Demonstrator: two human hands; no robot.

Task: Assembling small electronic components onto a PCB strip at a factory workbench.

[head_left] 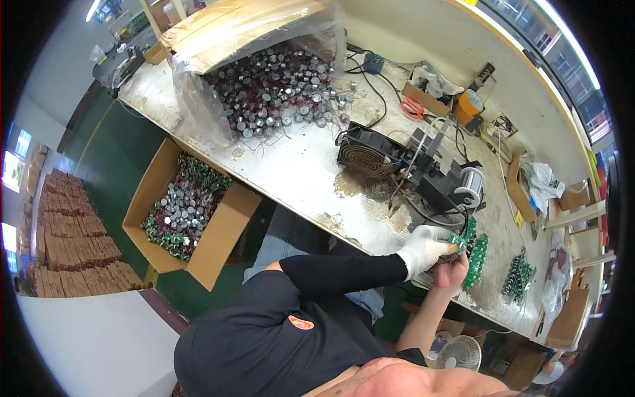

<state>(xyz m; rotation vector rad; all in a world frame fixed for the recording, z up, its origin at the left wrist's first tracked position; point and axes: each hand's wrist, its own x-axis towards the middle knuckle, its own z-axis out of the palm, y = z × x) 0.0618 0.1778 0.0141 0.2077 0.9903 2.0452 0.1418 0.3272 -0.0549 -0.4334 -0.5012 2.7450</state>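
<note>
My left hand [424, 253], in a white glove below a black sleeve, is closed on a small green circuit board [456, 243] at the table's front edge. Close beside it, my bare right hand [452, 272] has its fingers bent up against the same spot; what lies between them is partly hidden. Strips of green circuit boards [477, 259] lie just right of my hands, and another group of green boards [518, 276] sits farther right. Beyond my hands stands a black soldering fixture [430, 173] with a solder wire spool [469, 185] and a fan [368, 156].
A plastic-lined box [248, 33] spills many small round metal motors [278, 92] with thin wires onto the white table [284, 162]. An open carton [221, 231] of motors and boards stands left. Red-handled scissors [413, 107] and cables lie at the back; a white fan [459, 353] is below.
</note>
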